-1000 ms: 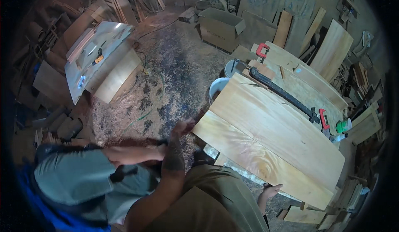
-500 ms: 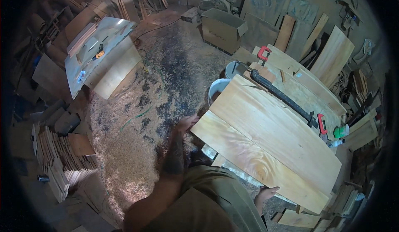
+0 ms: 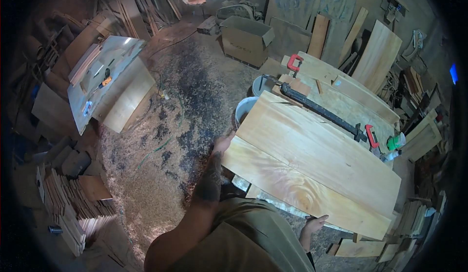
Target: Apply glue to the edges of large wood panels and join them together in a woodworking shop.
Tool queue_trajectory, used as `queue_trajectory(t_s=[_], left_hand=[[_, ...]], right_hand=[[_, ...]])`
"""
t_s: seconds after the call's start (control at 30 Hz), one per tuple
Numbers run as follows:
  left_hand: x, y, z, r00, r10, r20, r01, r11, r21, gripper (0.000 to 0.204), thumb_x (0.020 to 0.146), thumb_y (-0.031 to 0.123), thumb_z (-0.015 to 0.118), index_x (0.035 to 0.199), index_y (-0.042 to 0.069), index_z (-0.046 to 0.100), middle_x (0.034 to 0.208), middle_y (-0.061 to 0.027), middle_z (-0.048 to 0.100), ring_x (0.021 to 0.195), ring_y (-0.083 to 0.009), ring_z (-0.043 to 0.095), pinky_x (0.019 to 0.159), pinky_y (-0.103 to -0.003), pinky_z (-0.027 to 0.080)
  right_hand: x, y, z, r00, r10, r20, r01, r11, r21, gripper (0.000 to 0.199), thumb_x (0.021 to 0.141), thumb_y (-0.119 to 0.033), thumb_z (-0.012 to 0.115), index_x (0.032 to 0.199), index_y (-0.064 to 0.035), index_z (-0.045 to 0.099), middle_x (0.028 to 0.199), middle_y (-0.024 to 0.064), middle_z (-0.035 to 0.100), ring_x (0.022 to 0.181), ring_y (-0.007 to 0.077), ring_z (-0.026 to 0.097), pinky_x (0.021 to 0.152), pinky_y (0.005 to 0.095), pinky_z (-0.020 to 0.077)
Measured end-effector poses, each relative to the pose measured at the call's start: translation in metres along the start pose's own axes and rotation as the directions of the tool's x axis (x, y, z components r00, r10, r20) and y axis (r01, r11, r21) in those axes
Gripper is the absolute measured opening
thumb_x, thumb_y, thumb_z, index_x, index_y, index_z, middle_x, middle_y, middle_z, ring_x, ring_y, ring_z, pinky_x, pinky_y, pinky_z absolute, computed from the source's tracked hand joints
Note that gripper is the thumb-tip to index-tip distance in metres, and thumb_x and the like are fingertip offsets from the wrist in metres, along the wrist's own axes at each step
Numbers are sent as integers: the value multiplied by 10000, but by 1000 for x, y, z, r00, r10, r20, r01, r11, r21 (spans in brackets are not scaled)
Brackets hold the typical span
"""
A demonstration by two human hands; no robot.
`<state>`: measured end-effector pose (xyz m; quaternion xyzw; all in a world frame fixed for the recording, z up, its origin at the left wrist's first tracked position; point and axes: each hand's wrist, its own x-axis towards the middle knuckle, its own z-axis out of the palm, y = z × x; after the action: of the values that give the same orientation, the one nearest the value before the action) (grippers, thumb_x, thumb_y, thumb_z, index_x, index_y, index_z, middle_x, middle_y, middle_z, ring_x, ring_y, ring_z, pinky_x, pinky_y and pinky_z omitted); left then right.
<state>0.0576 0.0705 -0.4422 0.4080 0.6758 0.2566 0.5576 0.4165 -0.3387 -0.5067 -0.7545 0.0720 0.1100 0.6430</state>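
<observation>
Sawdust-strewn floor (image 3: pixel 146 174) at left, pale wooden panel (image 3: pixel 317 162) over the bench (image 3: pixel 339 100) at right.
The left hand (image 3: pixel 223 144) grips the panel's left end; the right hand (image 3: pixel 316 223) holds its near edge; on the far side, a black bar clamp (image 3: pixel 319 111), then a red clamp (image 3: pixel 371 136).
</observation>
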Motion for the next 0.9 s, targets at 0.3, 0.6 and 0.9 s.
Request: queue_trajectory(t_s=[0.3,0.6,0.9], left_hand=[[66,-59,7,980,197,-38,-195,980,46,657,913,589,669,1034,-51,750,1053,-200,744,1018,-277,686,902,-409,496],[57,-46,20,974,214,-79,-193,957,218,672,876,636,656,977,-21,755,1035,-258,720,1017,-372,687,889,-458,493],[15,-20,9,948,241,-207,-172,937,304,609,854,615,687,851,10,759,876,-250,716,858,-402,688,796,-472,498]], right_hand=[[-10,-11,9,1000,2,-29,-3,999,-32,687,1034,-632,394,837,12,526,562,111,546,442,208,509,415,332,389],[-8,-8,3,999,3,-43,-5,998,-63,673,1045,-613,384,887,23,539,549,102,561,437,192,518,417,304,394],[-7,-11,-3,993,99,62,-99,995,-3,612,1015,-644,436,958,-47,559,605,82,585,451,192,540,419,299,369]])
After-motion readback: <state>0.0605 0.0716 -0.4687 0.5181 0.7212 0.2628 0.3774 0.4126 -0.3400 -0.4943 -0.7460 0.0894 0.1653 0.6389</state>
